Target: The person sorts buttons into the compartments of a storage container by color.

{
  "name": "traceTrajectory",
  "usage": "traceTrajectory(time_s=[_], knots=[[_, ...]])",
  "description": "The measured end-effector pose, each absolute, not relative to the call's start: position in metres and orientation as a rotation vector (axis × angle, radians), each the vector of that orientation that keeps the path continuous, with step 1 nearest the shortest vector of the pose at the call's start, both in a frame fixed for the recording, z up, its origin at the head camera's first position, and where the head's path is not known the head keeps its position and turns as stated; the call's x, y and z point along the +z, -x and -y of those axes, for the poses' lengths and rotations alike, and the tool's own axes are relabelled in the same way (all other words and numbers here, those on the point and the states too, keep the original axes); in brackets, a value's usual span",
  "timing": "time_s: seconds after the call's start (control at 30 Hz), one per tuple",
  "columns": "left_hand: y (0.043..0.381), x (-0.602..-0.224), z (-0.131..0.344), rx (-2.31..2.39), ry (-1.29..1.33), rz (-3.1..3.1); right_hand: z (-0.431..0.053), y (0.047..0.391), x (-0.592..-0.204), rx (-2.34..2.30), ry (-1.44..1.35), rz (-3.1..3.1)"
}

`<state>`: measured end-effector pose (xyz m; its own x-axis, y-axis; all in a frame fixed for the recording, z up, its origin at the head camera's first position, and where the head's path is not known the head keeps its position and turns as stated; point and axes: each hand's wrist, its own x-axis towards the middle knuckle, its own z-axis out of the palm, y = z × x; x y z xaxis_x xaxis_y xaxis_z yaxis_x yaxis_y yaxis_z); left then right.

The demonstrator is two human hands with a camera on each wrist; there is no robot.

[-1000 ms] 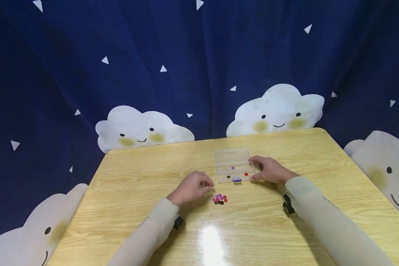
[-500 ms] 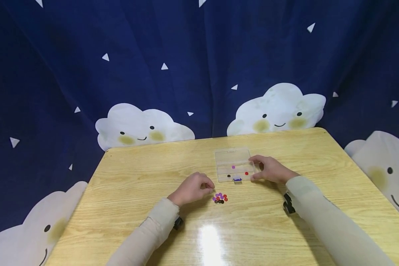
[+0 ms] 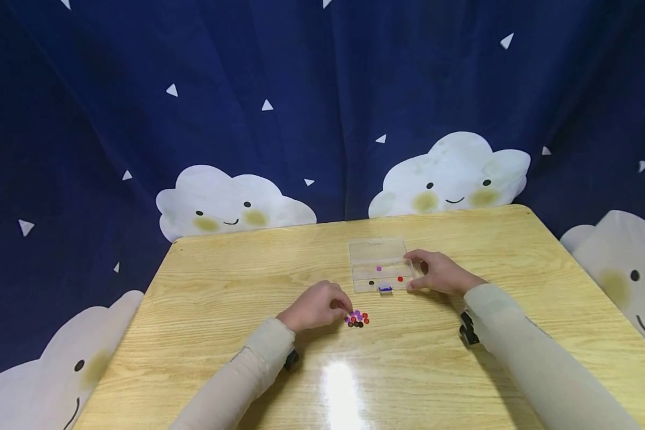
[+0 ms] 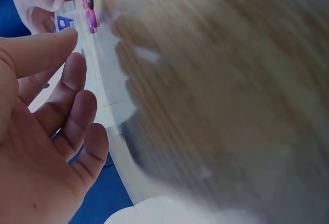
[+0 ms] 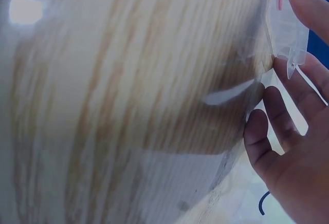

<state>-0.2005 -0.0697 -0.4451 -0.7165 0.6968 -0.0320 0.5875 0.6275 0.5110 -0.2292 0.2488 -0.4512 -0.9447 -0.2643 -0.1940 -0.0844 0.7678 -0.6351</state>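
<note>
Small round purple, red and black beads (image 3: 359, 318) lie in a loose cluster on the table. At the cluster's left edge is my left hand (image 3: 317, 306), fingertips down beside the purple ones. The left wrist view shows that hand (image 4: 51, 106) with its fingers loosely bent; I see nothing held between them. Behind the cluster stands a clear plastic box (image 3: 362, 288), its lid (image 3: 376, 249) raised at the back. Inside are one purple bead (image 3: 378, 269), one black bead (image 3: 371, 283) and one red bead (image 3: 400, 279). My right hand (image 3: 443, 275) grips the box's right side, thumb in front.
A blue-marked clasp (image 3: 385, 289) sticks out from the box's front. The wooden table (image 3: 236, 269) reaches back to a dark blue curtain (image 3: 247, 71) with clouds and white triangles. Glare (image 3: 341, 388) shines on the table's near part.
My left hand has moved slightly right, from beside the cluster onto its left edge. The right hand stays on the box, and the view has shifted a little.
</note>
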Motion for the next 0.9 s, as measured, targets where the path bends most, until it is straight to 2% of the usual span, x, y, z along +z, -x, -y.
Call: traceTrajectory(time_s=[0.9], knots=[[0.2017,-0.4526,0.0693,0.662,-1.074,-2.608,-0.2517,0.2308,-0.452,-0.959,0.291,-2.677]])
